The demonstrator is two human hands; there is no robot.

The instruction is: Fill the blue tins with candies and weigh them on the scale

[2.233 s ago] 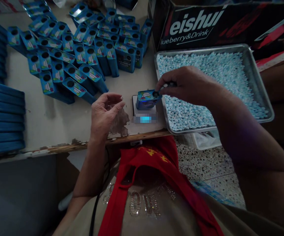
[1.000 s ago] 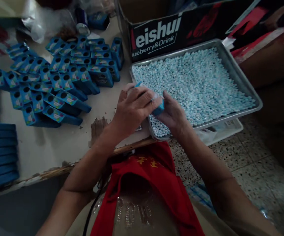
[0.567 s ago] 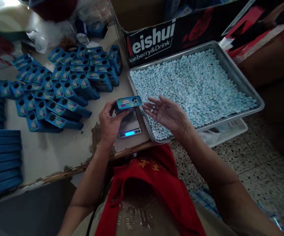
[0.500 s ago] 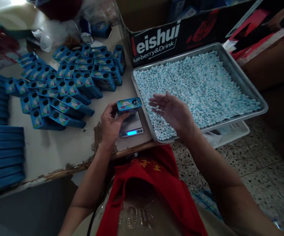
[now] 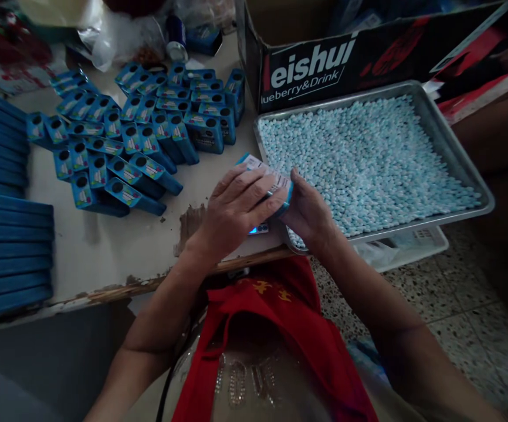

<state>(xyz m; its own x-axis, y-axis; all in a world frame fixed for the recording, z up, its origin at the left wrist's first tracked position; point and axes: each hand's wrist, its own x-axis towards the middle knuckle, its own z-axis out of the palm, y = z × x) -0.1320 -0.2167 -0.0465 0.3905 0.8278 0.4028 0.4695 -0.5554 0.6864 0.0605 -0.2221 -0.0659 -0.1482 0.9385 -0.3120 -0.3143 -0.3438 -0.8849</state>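
My left hand (image 5: 232,208) is closed over a small blue candy box (image 5: 257,166), its fingers lying across the printed side. The box is tilted, its right end lower and against or just above the palm of my right hand (image 5: 309,205). That hand is cupped at the box's end with the thumb raised; its other fingers are mostly hidden. Below the box, a digital scale (image 5: 260,229) shows only its lit display edge. Right beside my hands lies a metal tray (image 5: 485,202) spread with pale blue and white candies (image 5: 368,158).
Many blue boxes with round holes (image 5: 148,138) stand on the white table (image 5: 108,252). More blue boxes are stacked (image 5: 12,252) at the left edge. A black printed carton (image 5: 311,64) stands behind the tray, and a drink can (image 5: 176,38) at the back.
My left hand has lifted the box off the scale area, turned it over and moved it right. My right hand has come from above the candies to the box's end.
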